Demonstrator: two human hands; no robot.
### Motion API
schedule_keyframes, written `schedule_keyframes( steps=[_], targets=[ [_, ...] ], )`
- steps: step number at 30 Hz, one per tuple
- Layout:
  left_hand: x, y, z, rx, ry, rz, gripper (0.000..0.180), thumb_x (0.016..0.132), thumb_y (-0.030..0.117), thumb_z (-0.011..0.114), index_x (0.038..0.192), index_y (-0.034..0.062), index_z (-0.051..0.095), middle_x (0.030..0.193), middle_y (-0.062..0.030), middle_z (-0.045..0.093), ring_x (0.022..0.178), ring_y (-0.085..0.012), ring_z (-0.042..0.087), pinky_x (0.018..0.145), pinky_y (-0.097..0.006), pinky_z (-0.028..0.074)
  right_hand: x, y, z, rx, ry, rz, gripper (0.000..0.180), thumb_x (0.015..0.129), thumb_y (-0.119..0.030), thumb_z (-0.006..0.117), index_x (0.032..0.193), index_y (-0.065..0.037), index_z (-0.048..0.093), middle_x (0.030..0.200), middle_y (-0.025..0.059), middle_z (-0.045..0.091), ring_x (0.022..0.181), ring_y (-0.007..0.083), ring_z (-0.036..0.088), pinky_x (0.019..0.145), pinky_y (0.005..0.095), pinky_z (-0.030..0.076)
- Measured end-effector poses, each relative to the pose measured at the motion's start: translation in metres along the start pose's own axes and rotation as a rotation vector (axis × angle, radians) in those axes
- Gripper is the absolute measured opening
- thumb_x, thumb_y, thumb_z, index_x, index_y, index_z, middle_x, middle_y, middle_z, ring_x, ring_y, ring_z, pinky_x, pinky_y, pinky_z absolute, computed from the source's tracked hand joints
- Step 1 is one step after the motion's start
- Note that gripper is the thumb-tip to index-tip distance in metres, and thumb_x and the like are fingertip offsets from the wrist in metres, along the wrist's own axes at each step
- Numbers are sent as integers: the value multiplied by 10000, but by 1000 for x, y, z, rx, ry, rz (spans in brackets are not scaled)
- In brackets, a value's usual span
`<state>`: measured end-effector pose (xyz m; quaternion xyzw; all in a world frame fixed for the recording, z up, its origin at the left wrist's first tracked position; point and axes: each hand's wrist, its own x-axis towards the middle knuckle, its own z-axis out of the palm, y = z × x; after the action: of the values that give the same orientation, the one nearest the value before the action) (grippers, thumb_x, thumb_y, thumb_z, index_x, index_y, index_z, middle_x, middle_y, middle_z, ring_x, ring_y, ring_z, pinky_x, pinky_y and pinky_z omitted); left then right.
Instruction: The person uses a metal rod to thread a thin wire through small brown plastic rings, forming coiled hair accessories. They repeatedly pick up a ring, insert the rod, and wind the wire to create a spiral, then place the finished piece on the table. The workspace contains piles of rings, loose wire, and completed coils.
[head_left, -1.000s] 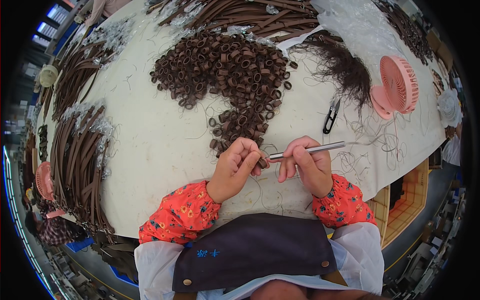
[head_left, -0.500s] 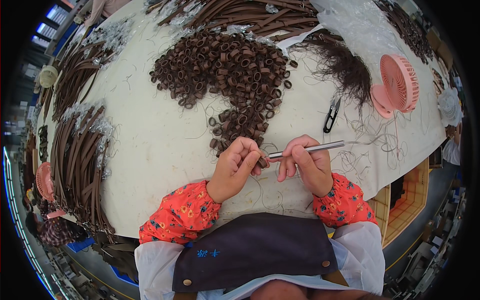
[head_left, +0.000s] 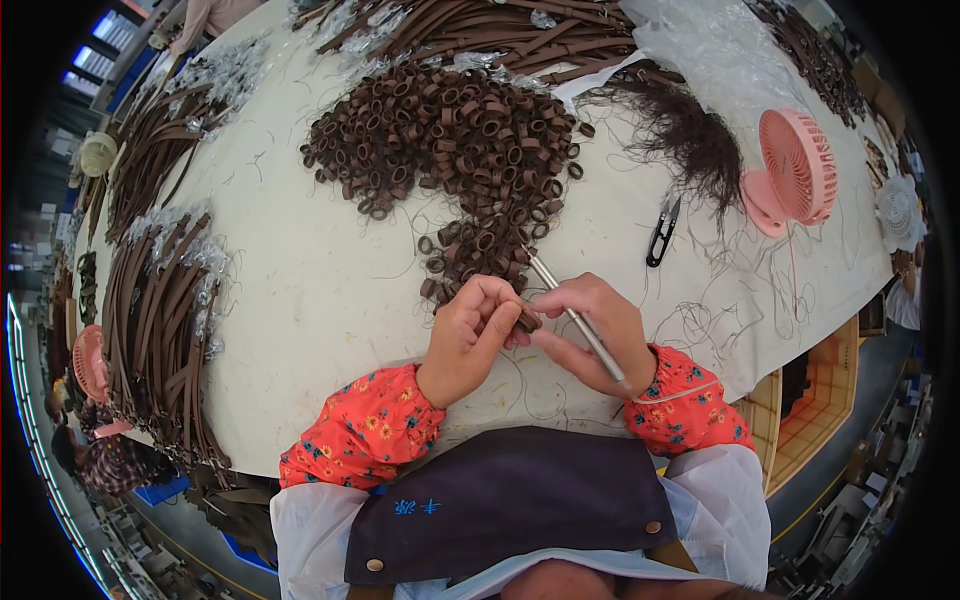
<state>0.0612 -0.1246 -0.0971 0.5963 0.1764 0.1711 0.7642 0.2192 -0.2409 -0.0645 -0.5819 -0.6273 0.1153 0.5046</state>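
Note:
My left hand (head_left: pixel 466 338) pinches a small brown strap loop (head_left: pixel 527 319) between thumb and fingers. Across my right hand (head_left: pixel 612 322) lies a slim silver pen-like metal tool (head_left: pixel 582 328), its narrow tip pointing away from me toward the loop pile. The thumb and forefinger of that hand reach to the held loop; whether they grip it is unclear. A pale thread (head_left: pixel 680 396) runs over my right sleeve. Just beyond my hands spreads a large heap of similar brown loops (head_left: pixel 440 125), with a tail of them coming down close to my left fingers.
Black thread snips (head_left: pixel 660 238) lie to the right, near a pink fan (head_left: pixel 795 170) and loose threads (head_left: pixel 710 325). Brown straps (head_left: pixel 150 330) are bundled at left, more straps (head_left: pixel 490 35) at the far side. A dark thread clump (head_left: pixel 700 145) sits beside clear plastic (head_left: pixel 705 60).
The metal tool has swung from nearly level to a slant, its tip now pointing away from me. My right fingers have moved up to the loop; my left hand has hardly moved.

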Motion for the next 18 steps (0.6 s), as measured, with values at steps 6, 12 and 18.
schedule_keyframes(
  steps=[6, 12, 18],
  targets=[
    [6, 7, 13, -293, 61, -83, 176, 976, 90, 502, 1130, 7, 490, 887, -41, 636, 744, -70, 592, 631, -211, 475, -11, 9, 4, -45, 27, 22, 338, 770, 0, 701, 1072, -65, 564, 896, 80, 601, 726, 190, 592, 660, 280, 476],
    [-1, 0, 7, -69, -6, -71, 188, 906, 91, 634, 1061, 10, 566, 832, -18, 637, 684, -44, 569, 591, -196, 452, -16, -1, 6, 642, 124, 557, 296, 846, -17, 659, 1111, -32, 529, 943, 20, 573, 806, 61, 550, 717, 216, 465],
    [-2, 4, 7, 59, 79, 21, 108, 904, 99, 644, 962, 17, 606, 734, 34, 600, 656, -4, 493, 572, -164, 382, -15, -3, 6, 732, 98, 612, 297, 862, -33, 649, 1132, -33, 525, 964, 22, 583, 871, 76, 565, 777, 217, 464]
  ],
)
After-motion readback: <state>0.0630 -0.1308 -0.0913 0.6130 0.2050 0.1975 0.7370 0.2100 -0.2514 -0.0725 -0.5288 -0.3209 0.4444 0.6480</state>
